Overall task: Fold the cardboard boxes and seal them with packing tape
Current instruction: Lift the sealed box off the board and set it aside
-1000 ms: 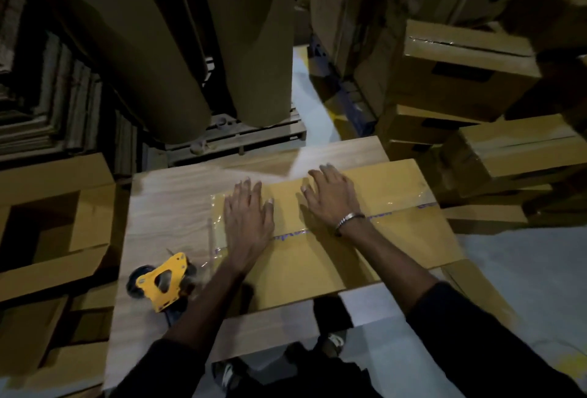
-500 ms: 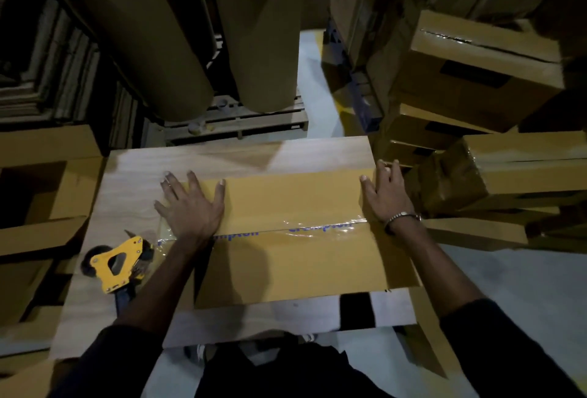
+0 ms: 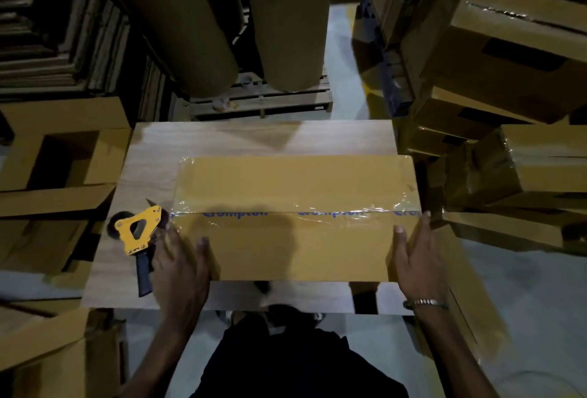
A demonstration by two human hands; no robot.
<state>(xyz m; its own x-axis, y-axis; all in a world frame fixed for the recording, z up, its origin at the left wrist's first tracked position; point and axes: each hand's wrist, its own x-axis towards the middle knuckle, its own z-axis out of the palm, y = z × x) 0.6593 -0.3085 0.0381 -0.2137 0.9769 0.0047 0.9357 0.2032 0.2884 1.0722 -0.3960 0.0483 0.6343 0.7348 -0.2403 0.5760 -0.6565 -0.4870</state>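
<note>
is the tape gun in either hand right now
No, the yellow tape gun lies on the table, beside the left hand.

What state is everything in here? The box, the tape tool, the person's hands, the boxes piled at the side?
Box on the table: closed, clear printed tape along its top seam.
Tape dispenser: lying on the table, not held.
Left hand: holding the box's left end.
Right hand: holding the box's right end.
Stacked boxes: taped shut.
</note>
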